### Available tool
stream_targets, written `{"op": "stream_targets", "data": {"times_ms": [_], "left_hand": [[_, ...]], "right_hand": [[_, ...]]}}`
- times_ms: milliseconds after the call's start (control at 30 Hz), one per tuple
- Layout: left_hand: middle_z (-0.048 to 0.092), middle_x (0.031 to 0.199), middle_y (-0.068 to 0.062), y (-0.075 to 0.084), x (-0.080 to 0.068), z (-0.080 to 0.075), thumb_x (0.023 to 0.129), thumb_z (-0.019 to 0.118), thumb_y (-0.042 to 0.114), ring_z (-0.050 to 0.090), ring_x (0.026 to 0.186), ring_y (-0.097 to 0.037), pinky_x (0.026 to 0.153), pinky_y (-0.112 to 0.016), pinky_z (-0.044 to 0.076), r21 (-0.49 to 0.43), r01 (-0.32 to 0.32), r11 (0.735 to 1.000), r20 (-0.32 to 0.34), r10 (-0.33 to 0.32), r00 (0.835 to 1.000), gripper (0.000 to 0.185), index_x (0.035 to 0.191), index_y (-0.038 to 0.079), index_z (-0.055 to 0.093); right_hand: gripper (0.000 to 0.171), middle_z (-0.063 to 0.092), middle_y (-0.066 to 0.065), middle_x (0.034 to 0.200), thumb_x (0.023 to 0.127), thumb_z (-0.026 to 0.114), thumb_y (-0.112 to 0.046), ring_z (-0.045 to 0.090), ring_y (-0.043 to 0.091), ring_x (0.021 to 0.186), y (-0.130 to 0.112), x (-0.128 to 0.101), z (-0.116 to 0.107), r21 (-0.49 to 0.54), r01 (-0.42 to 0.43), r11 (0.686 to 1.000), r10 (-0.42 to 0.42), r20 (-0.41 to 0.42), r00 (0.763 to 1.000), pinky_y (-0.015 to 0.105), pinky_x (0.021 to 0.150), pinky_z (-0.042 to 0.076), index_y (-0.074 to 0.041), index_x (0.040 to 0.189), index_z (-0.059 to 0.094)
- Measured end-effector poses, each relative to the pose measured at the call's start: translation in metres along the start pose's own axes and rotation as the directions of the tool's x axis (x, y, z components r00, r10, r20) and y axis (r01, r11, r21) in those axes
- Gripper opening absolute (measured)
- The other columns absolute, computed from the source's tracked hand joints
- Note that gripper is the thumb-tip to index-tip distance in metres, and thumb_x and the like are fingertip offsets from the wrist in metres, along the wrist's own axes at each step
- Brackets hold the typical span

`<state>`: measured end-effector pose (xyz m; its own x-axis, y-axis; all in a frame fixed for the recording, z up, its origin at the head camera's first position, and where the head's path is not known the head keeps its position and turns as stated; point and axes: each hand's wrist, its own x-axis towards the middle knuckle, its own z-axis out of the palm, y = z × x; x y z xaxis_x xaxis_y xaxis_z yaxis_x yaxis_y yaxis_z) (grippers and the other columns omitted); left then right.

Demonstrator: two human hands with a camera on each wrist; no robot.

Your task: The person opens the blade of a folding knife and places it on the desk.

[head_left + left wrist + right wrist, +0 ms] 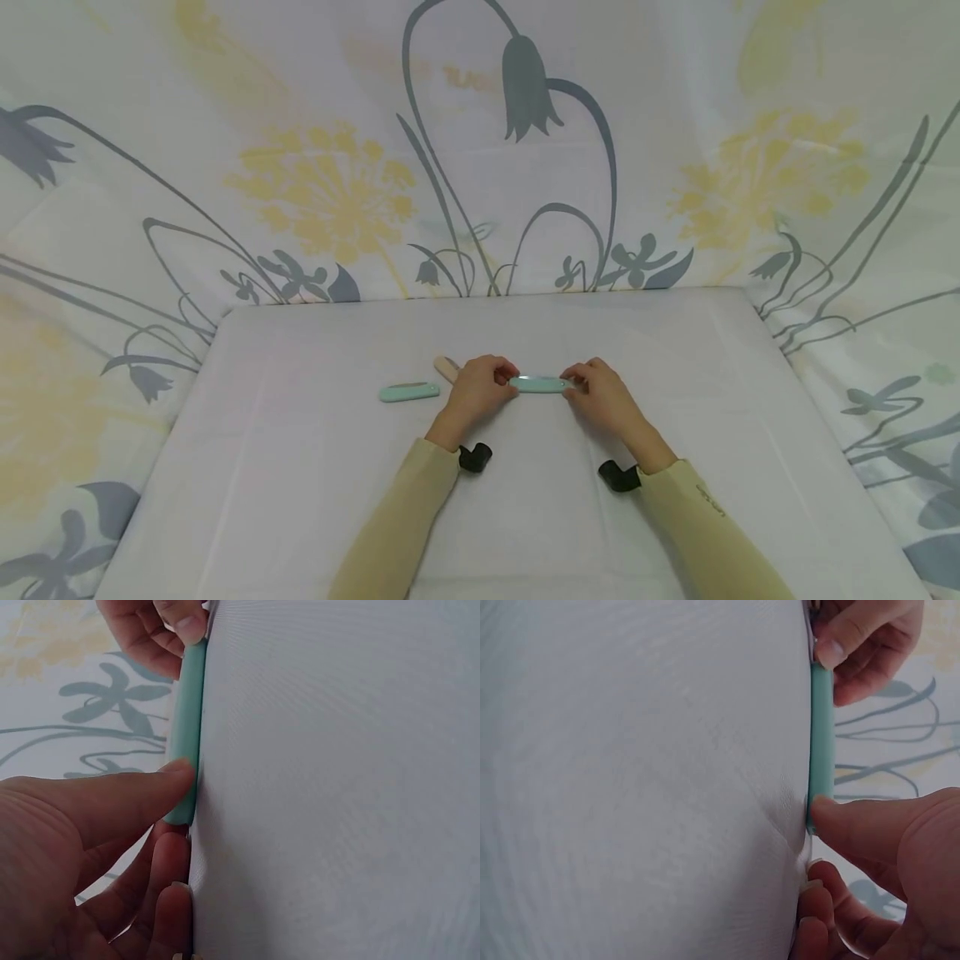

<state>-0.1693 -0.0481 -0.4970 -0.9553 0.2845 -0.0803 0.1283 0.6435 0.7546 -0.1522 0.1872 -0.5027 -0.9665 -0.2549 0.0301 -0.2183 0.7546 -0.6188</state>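
Note:
A mint-green folding knife (pixel 540 385) lies lengthwise between the two hands, with a strip of shiny metal along its far edge. My left hand (pixel 478 387) pinches its left end, and the thumb (pixel 176 778) rests on the green handle (pixel 189 712). At the other end, my right hand (pixel 603 396) grips it between thumb and fingers. The handle (pixel 822 735) is low against the white surface in both wrist views. Left of the left hand lies a second mint-green folding knife (pixel 408 392). A beige one (pixel 446 367) is partly hidden behind the left hand.
A white cloth-covered table (pixel 300 500) spreads under everything. Flower-patterned fabric (pixel 480 167) rises behind its far edge and along both sides. Black wrist devices (pixel 476 457) sit at both cuffs of the pale yellow sleeves (pixel 397 517).

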Motion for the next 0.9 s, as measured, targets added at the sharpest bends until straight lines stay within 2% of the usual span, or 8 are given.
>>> {"op": "stream_targets", "data": {"times_ms": [200, 633, 767, 900], "left_hand": [[0.064, 0.094, 0.000, 0.0013, -0.0009, 0.0012, 0.084, 0.080, 0.010, 0.056, 0.086, -0.014, 0.078, -0.029, 0.047, 0.007, 0.007, 1.000, 0.005, -0.008, 1.000, 0.022, 0.105, 0.010, 0.072], [0.057, 0.089, 0.004, 0.0045, -0.0029, 0.0023, 0.085, 0.080, 0.014, 0.053, 0.080, -0.013, 0.072, -0.027, 0.044, 0.118, 0.000, 0.993, -0.001, 0.000, 1.000, 0.022, 0.106, 0.011, 0.074], [0.058, 0.088, 0.004, 0.0051, -0.0039, 0.0016, 0.085, 0.080, 0.016, 0.053, 0.079, -0.012, 0.071, -0.027, 0.045, 0.135, -0.019, 0.991, -0.007, 0.020, 1.000, 0.023, 0.107, 0.011, 0.074], [0.061, 0.092, 0.003, 0.0062, -0.0058, -0.0010, 0.086, 0.080, 0.016, 0.058, 0.083, -0.012, 0.073, -0.027, 0.047, 0.134, -0.050, 0.990, -0.029, 0.054, 0.998, 0.024, 0.108, 0.012, 0.074]], "right_hand": [[0.020, 0.058, 0.012, 0.096, 0.088, 0.074, -0.005, 0.058, 0.025, 0.085, -0.0006, -0.0012, 0.0002, 0.000, -0.005, 1.000, 0.005, 0.000, 1.000, 0.043, 0.078, 0.049, 0.000, 0.107, 0.070], [0.024, 0.062, 0.010, 0.099, 0.087, 0.076, -0.007, 0.059, 0.025, 0.087, -0.0035, -0.0010, -0.0010, 0.034, -0.040, 0.999, 0.039, 0.016, 0.999, 0.040, 0.076, 0.050, -0.002, 0.110, 0.071], [0.024, 0.064, 0.009, 0.098, 0.088, 0.075, -0.007, 0.060, 0.024, 0.087, -0.0034, -0.0020, -0.0011, 0.070, -0.037, 0.997, 0.036, 0.006, 0.999, 0.039, 0.076, 0.049, -0.002, 0.111, 0.070], [0.024, 0.067, 0.009, 0.099, 0.091, 0.072, -0.008, 0.063, 0.024, 0.089, -0.0033, -0.0026, -0.0028, 0.140, -0.072, 0.988, 0.072, 0.006, 0.997, 0.040, 0.079, 0.050, -0.004, 0.114, 0.069]]}}
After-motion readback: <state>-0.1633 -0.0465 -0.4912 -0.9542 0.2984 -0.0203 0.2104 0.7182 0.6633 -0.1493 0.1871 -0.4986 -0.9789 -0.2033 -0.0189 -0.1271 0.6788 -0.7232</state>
